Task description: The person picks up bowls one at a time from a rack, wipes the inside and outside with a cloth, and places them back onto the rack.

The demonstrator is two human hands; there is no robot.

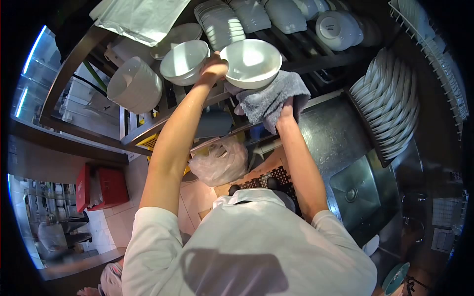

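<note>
My left hand (214,68) is closed on the left rim of a white bowl (251,61), held face up above the dark rack. Under the bowl's lower right side my right hand (285,112) grips a grey towel (274,98), which drapes over the fingers and touches the bowl. Just left of my left hand another white bowl (184,61) rests on the rack, and a tall stack of white bowls (132,86) stands farther left. The fingertips of both hands are partly hidden.
Rows of stacked white dishes (222,27) line the rack's back. At right, many plates (387,106) stand on edge beside a metal sink (351,193). Below the rack hangs a plastic bag (220,160). A red bin (101,187) stands at lower left.
</note>
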